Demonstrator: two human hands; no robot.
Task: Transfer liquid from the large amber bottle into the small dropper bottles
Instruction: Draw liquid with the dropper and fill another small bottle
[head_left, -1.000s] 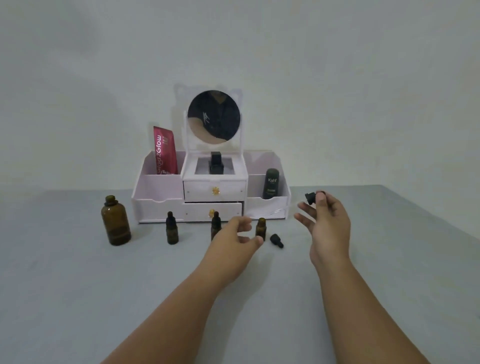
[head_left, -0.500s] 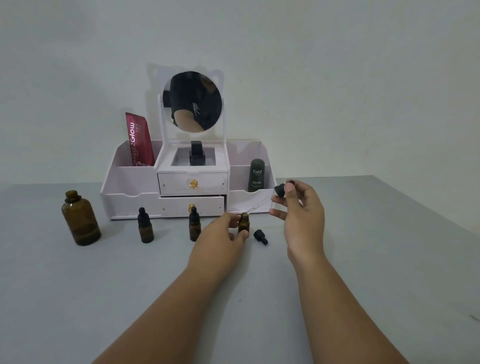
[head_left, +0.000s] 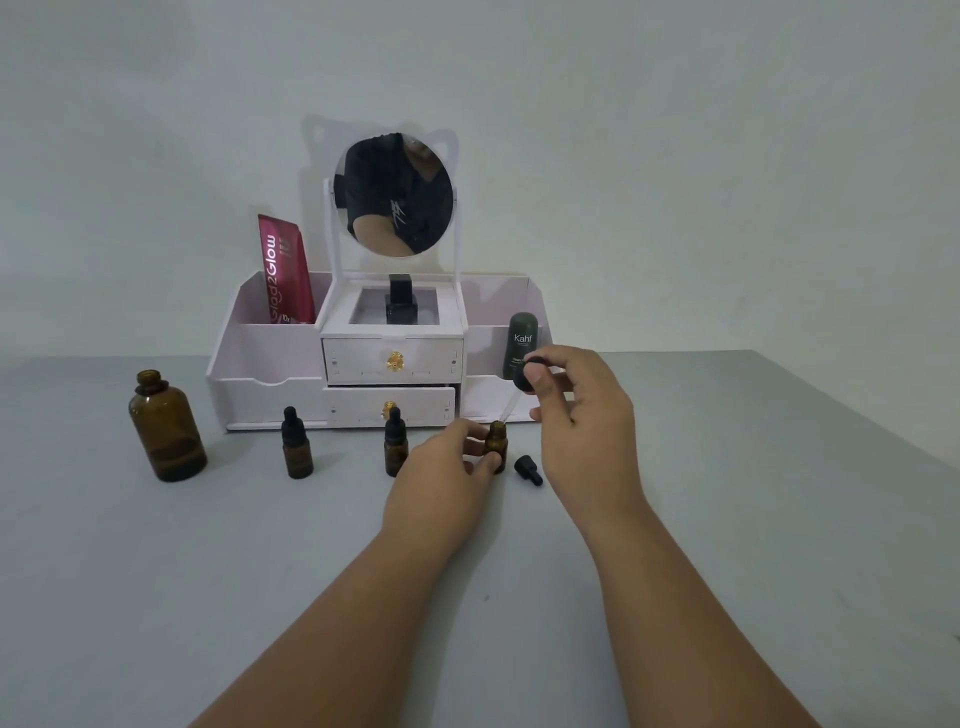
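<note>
A large bottle (head_left: 165, 426) is set at the far left of the table (head_left: 727, 519), well apart from an organizer (head_left: 260, 384) placed behind a row of three small bottles. The first (head_left: 296, 444) and second (head_left: 395, 443) are stood before the drawers; the third (head_left: 496, 446) is gripped at the right by the left hand (head_left: 441, 483). A pipette (head_left: 511, 405) (slanted, tip at that bottle's mouth) is held above by the right hand (head_left: 587, 421). A loose cap (head_left: 528, 469) is laid just right of the third bottle.

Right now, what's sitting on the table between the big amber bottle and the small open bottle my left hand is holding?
In the head view, two capped dropper bottles stand between the large amber bottle and the open small bottle gripped by the left hand.
</note>
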